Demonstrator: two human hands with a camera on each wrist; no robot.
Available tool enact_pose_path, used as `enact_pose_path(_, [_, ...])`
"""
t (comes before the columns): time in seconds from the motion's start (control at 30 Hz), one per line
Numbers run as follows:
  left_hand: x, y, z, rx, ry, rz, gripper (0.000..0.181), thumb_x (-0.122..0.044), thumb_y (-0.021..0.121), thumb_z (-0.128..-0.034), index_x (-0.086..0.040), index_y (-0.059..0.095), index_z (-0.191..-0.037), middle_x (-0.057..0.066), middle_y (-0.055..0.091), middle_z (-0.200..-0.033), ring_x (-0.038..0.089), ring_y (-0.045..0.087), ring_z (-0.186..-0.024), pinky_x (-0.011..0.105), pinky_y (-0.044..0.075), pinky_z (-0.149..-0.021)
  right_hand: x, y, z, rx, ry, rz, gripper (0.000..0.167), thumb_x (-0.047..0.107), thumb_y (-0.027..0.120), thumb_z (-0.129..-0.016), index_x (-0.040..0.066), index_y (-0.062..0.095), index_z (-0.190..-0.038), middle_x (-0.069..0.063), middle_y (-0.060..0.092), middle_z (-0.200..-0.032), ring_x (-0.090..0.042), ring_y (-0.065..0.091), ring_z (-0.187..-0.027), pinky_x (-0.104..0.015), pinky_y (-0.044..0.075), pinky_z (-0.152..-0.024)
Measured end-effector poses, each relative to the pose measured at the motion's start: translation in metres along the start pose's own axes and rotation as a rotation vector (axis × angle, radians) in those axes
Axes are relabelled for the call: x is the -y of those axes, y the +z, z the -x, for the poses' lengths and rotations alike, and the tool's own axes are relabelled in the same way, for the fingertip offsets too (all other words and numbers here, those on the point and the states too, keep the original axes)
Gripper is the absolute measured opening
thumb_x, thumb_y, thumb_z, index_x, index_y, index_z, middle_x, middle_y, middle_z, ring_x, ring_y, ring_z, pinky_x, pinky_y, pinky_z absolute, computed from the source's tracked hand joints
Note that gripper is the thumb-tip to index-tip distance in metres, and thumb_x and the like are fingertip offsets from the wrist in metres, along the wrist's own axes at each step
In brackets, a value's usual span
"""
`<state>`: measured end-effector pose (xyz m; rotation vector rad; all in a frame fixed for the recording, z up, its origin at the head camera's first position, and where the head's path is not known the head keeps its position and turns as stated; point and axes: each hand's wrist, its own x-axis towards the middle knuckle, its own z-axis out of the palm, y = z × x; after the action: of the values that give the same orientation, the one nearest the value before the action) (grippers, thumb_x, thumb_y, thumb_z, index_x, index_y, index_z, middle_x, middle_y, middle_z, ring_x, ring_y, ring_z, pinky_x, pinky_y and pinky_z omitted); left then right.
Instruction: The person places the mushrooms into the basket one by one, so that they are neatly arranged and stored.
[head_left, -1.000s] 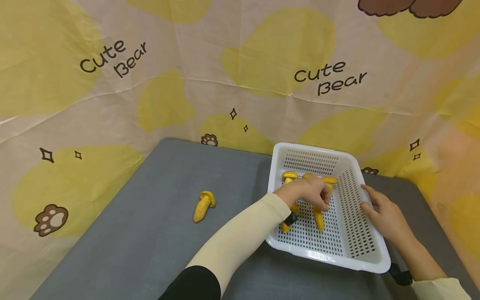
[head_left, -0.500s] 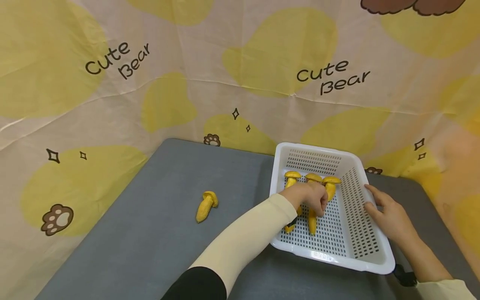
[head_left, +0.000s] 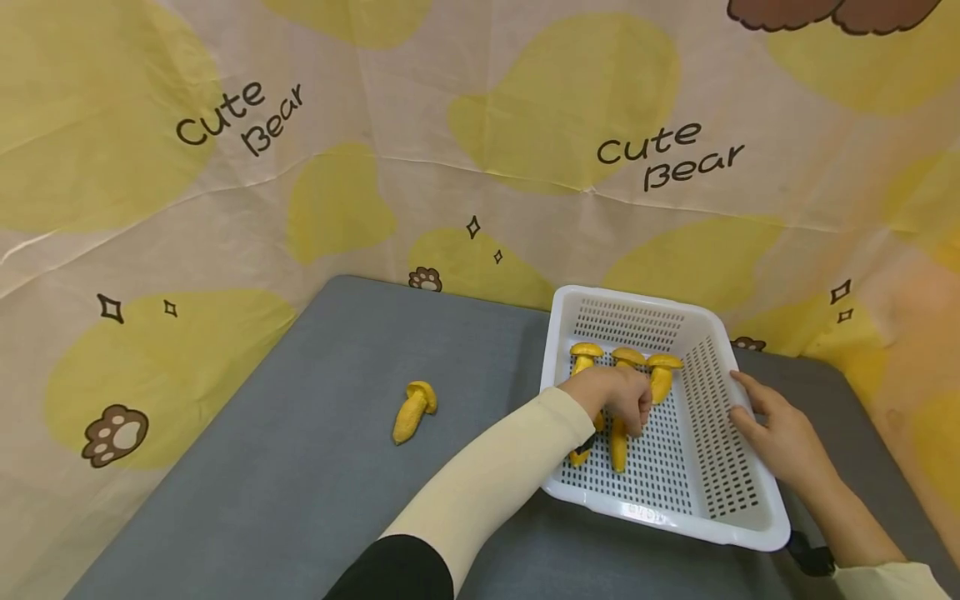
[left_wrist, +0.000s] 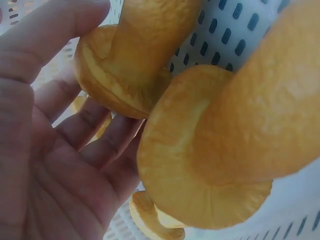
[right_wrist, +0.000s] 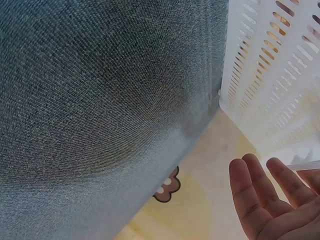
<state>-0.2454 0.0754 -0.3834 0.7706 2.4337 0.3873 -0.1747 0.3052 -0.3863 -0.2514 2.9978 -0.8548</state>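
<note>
My left hand [head_left: 621, 398] reaches down into a white perforated basket [head_left: 558, 333] on the grey table. In the left wrist view its thumb and fingers hold a yellow mushroom [left_wrist: 135, 65] by the cap, and a larger-looking mushroom [left_wrist: 205, 165] lies close beside the fingers. Seen from the head, the stem [head_left: 618, 446] sticks out below this hand. More yellow mushrooms lie in the basket, one at the right [head_left: 662, 379]; the left hand and sleeve hide parts of them. With fingers fairly straight, my right hand [head_left: 783, 437] touches the basket's right rim; its thumb is hidden in the right wrist view.
One yellow mushroom [head_left: 414, 412] lies alone on the grey table [head_left: 300, 467], left of the basket. Behind the table hangs a cloth [head_left: 510, 125] with yellow patches and "Cute Bear" lettering.
The stem end under my left hand has swung left within the basket, and the hand has shifted slightly down and left. The right hand stays at the rim. The view has turned slightly left.
</note>
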Motion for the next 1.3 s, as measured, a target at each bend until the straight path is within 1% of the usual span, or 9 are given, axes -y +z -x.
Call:
enact_pose_path(0.37, [0.001,0.000,0.000,0.020,-0.004,0.000,0.009,-0.023,0.077,-0.0817,-0.023,0.068,-0.081,-0.012,0.062,-0.082,0.004,0.053,-0.075,0.018,0.046,-0.066,0.000,0.001,0.000,-0.016,-0.013,0.011,0.058,0.024,0.042,-0.100,0.001,0.024,-0.151,-0.041,0.042,-0.127,-0.024,0.067,-0.063,-0.032,0.053,-0.046])
enact_pose_path(0.63, [0.001,0.000,0.002,-0.003,-0.001,-0.005,0.009,-0.030,0.075,-0.0832,-0.025,0.067,-0.082,-0.012,0.060,-0.084,0.005,0.052,-0.075,0.020,0.045,-0.064,-0.001,0.001,0.000,-0.009,-0.006,0.003,0.058,0.025,0.041,-0.101,0.002,0.023,-0.151,-0.042,0.042,-0.126,-0.022,0.067,-0.062,-0.030,0.052,-0.044])
enact_pose_path(0.83, [-0.001,-0.001,0.004,-0.016,-0.008,0.038,0.011,-0.031,0.076,-0.0826,-0.027,0.065,-0.083,-0.012,0.058,-0.088,0.005,0.052,-0.080,0.020,0.046,-0.067,0.000,0.001,0.000,-0.007,-0.001,-0.002,0.059,0.025,0.040,-0.101,0.002,0.022,-0.152,-0.042,0.042,-0.125,-0.022,0.067,-0.062,-0.031,0.053,-0.045])
enact_pose_path(0.9, [-0.001,-0.003,0.004,-0.028,0.011,0.054,0.011,-0.031,0.076,-0.0825,-0.028,0.066,-0.085,-0.013,0.058,-0.091,0.005,0.053,-0.082,0.019,0.046,-0.069,0.001,0.001,0.000,-0.011,-0.001,-0.002,0.058,0.025,0.040,-0.101,0.002,0.023,-0.151,-0.042,0.043,-0.125,-0.022,0.066,-0.061,-0.031,0.053,-0.045])
enact_pose_path(0.97, [-0.002,-0.006,0.006,-0.051,0.050,0.050,0.011,-0.032,0.075,-0.0829,-0.028,0.066,-0.088,-0.013,0.058,-0.094,0.003,0.053,-0.086,0.017,0.046,-0.072,0.001,0.001,0.001,-0.014,-0.005,-0.001,0.058,0.025,0.040,-0.101,0.002,0.023,-0.151,-0.042,0.043,-0.124,-0.022,0.066,-0.061,-0.031,0.053,-0.044])
enact_pose_path(1.03, [-0.002,-0.009,0.008,-0.076,0.087,0.024,0.014,-0.035,0.074,-0.0835,-0.029,0.066,-0.093,-0.014,0.057,-0.096,0.002,0.052,-0.089,0.016,0.044,-0.075,0.001,0.001,0.002,-0.017,-0.006,-0.004,0.058,0.026,0.040,-0.101,0.002,0.023,-0.152,-0.041,0.044,-0.124,-0.021,0.066,-0.061,-0.030,0.053,-0.044])
enact_pose_path(1.13, [-0.004,-0.015,0.013,-0.122,0.157,-0.031,0.021,-0.039,0.072,-0.0844,-0.029,0.067,-0.102,-0.015,0.058,-0.102,-0.001,0.051,-0.092,0.013,0.042,-0.078,0.000,0.002,0.002,-0.013,-0.006,-0.011,0.059,0.027,0.040,-0.101,0.003,0.022,-0.152,-0.041,0.044,-0.124,-0.022,0.066,-0.061,-0.031,0.053,-0.044])
enact_pose_path(1.2, [-0.006,-0.019,0.018,-0.143,0.189,-0.049,0.026,-0.041,0.070,-0.0847,-0.029,0.067,-0.107,-0.015,0.058,-0.104,-0.001,0.050,-0.093,0.012,0.041,-0.079,0.000,0.002,0.001,-0.013,-0.003,-0.015,0.059,0.027,0.040,-0.101,0.004,0.022,-0.152,-0.041,0.044,-0.124,-0.022,0.067,-0.061,-0.031,0.053,-0.045])
enact_pose_path(1.3, [-0.006,-0.021,0.027,-0.180,0.248,-0.034,0.026,-0.040,0.070,-0.0853,-0.027,0.067,-0.108,-0.012,0.060,-0.110,0.000,0.050,-0.095,0.012,0.040,-0.080,0.001,0.003,0.001,-0.013,0.002,-0.014,0.059,0.027,0.040,-0.101,0.004,0.022,-0.152,-0.042,0.044,-0.125,-0.022,0.067,-0.062,-0.031,0.053,-0.045])
